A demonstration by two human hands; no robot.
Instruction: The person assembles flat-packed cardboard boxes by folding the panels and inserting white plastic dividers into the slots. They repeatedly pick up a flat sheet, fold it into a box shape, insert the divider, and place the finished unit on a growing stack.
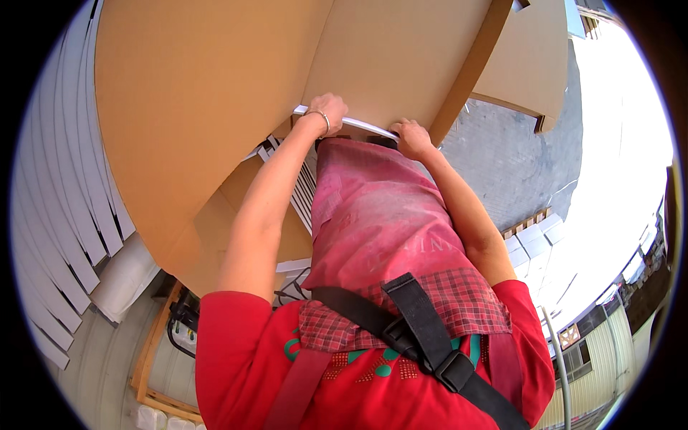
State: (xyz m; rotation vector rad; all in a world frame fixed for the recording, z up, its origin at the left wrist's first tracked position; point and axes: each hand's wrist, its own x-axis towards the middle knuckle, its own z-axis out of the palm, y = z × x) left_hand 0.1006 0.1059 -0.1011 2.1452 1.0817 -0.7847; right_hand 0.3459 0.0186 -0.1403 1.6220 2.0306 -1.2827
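Note:
A large brown cardboard sheet (208, 107) stands at the left, and a tall cardboard panel (390, 61) with a folded side edge adjoins it. Along that panel's near end runs a narrow white strip (369, 127), just in front of my apron. My left hand (330, 111), with a bracelet at its wrist, is closed over the strip's left part. At the strip's right end, my right hand (412, 138) has its fingers curled round it, close to the panel's folded edge. Both sets of fingertips are partly hidden.
Long white slats (64, 172) are stacked at the far left beside a white roll (125, 276). Another cardboard piece (527, 64) stands at the right above grey floor (512, 161). White boxes (534, 240) sit at the lower right, and a wooden frame (147, 369) lies lower left.

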